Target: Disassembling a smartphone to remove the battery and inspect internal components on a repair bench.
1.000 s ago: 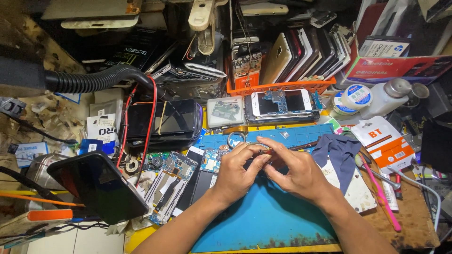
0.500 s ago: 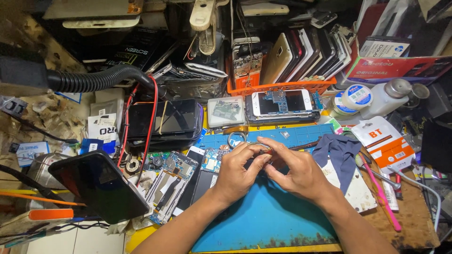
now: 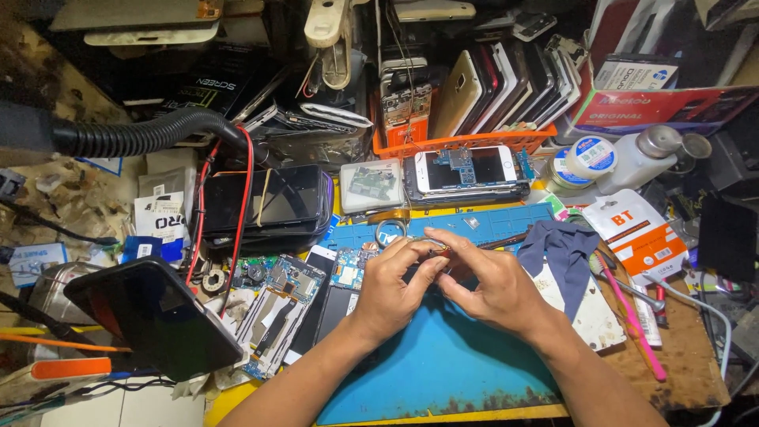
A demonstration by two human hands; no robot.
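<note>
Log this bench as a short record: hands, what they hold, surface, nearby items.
left hand: fingertips pinched on a small part, over the mat
right hand: fingertips meet the left's on the same part
small part: mostly hidden by fingers; kind unclear
surface: blue work mat
right of hands: dark blue cloth, pink tool
left of hands: bare circuit boards, dark phone
behind: white phone, orange basket of phones

Whatever the left hand (image 3: 393, 289) and right hand (image 3: 490, 283) pinch between their fingertips is too small and too covered to identify. Both forearms are cut off by the bottom edge, and the black hose (image 3: 126, 136) runs out past the left edge.
</note>
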